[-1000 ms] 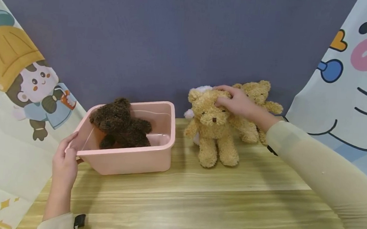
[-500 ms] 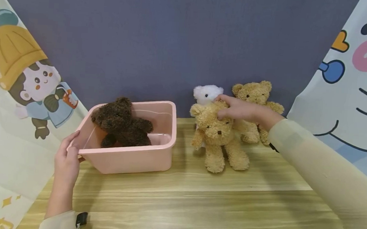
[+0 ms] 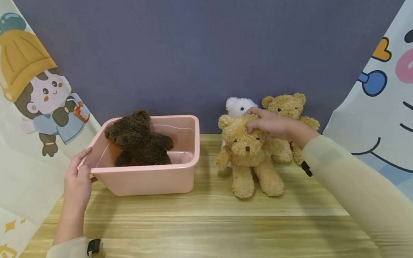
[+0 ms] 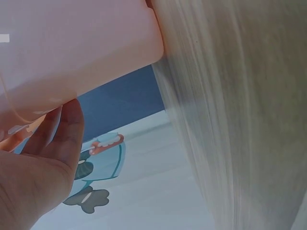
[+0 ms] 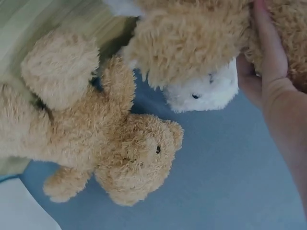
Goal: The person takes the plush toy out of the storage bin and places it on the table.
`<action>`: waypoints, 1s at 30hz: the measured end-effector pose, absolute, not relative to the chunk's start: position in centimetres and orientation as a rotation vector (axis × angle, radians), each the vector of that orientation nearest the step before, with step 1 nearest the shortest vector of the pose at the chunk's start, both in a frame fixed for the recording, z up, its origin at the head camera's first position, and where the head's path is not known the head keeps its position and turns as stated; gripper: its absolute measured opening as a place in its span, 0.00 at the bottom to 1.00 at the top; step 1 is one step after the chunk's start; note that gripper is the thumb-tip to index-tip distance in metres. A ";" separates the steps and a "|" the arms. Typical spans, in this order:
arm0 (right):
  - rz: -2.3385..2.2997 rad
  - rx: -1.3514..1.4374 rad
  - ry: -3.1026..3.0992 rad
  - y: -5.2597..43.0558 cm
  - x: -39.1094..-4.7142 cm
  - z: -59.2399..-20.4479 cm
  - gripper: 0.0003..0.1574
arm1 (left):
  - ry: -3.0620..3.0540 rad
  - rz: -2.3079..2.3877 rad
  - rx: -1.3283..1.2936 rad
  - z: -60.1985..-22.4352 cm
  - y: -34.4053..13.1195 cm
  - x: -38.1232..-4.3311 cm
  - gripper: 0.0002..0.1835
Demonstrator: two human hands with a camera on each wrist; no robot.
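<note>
My right hand (image 3: 270, 123) grips the head of a light-brown teddy bear (image 3: 246, 149), which is upright at the table with its feet toward me. Behind it a white plush bear (image 3: 238, 105) is mostly hidden. A second light-brown teddy bear (image 3: 287, 104) sits to the right, partly behind my wrist; its face shows in the right wrist view. On the left, my left hand (image 3: 78, 180) holds the left rim of a pink plastic bin (image 3: 150, 181), fingers outside the wall. Inside the bin a dark-brown teddy bear (image 3: 138, 138) leans against the left side.
The wood-grain table (image 3: 200, 231) stretches in front of the bin and bears. A dark blue-grey backdrop (image 3: 196, 57) stands behind them. Cartoon-printed sheets hang at both sides, the left sheet (image 3: 19, 165) close to my left hand.
The gripped light-brown bear has shifted right and toward me, uncovering more of the white bear's head behind it. My left hand keeps hold of the bin's rim.
</note>
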State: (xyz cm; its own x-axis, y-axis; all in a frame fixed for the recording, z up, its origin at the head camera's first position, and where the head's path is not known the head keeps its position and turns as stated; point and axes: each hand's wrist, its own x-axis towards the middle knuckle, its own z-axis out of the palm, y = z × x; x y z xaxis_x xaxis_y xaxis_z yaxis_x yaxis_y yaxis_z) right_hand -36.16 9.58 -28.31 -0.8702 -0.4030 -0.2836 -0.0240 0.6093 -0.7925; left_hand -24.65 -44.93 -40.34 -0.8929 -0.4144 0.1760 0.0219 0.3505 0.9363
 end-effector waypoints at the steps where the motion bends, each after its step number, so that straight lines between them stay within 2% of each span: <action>1: -1.216 -0.320 2.381 9.7 -36.2 -28.3 0.43 | -2.234 -1.561 0.343 -40.4 -44.9 -24.6 0.31; 11: -1.251 -0.265 2.377 10.0 -36.2 -29.8 0.44 | -2.230 -1.565 0.343 -40.5 -45.0 -24.6 0.31; 20: -1.074 -0.221 2.352 9.4 -36.0 -30.1 0.55 | -2.219 -1.569 0.331 -40.6 -45.1 -24.8 0.30; 30: -0.876 -0.278 2.380 9.5 -36.3 -28.1 0.48 | -2.250 -1.563 0.321 -40.6 -45.2 -24.6 0.31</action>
